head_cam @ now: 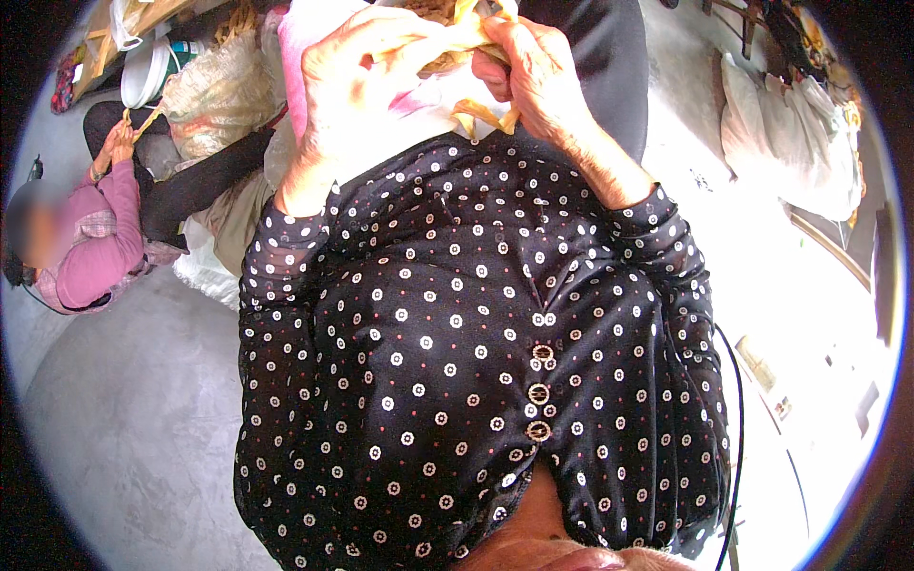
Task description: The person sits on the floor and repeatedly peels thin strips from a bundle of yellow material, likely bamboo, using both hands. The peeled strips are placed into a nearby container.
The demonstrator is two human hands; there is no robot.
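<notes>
Both of my hands are raised at the top of the view, above my lap. Pale yellow strips [468,36], which look like dried husk or leaf, run between them. My left hand [357,68] has its fingers on one end, though glare washes out part of it. My right hand [532,75] pinches the strips between thumb and bent fingers. A loose curled strip end [485,114] hangs below the right hand. Beneath, a pink and white cloth or bag [410,103] covers my lap. Tan dried material [437,66] shows partly behind the hands.
At left, another person [100,235] sits holding a similar strip [146,123]. Near them are a woven plastic sack [221,96], a white bucket [145,75] and a wooden frame [146,21]. White sacks [778,139] stand at right. A black cable [739,414] runs beside my arm.
</notes>
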